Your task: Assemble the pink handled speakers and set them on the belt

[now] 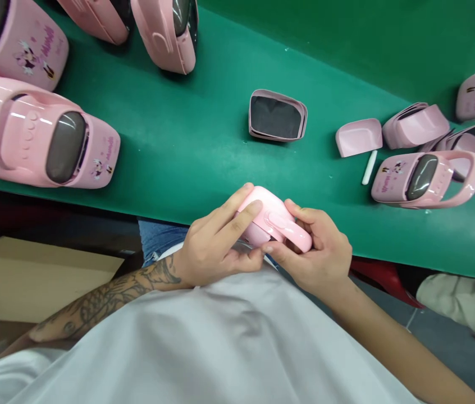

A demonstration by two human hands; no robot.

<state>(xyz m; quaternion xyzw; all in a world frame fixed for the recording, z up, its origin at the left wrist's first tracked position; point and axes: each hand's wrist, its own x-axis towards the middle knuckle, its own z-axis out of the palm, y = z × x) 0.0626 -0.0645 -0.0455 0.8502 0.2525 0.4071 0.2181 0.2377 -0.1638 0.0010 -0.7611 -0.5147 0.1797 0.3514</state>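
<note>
Between my two hands is a small glossy pink plastic housing (269, 210) with a loop handle, held tilted just over the table's near edge. My left hand (214, 241) grips its left end, fingers over the top and thumb underneath. Around the handle end, my right hand (317, 247) is closed with thumb and fingers on either side. Its underside and front are mostly hidden by my hands. Beyond it on the table lies a pink open shell (305, 120) with a dark interior.
Finished-looking pink housings with dark windows (67, 148) crowd the left of the green table (204, 163). To the right are a loose pink scoop-shaped part (359, 137), a white stick (369, 167), stacked shells (416, 124) and another handled housing (423, 178). Cardboard (39, 278) lies below left.
</note>
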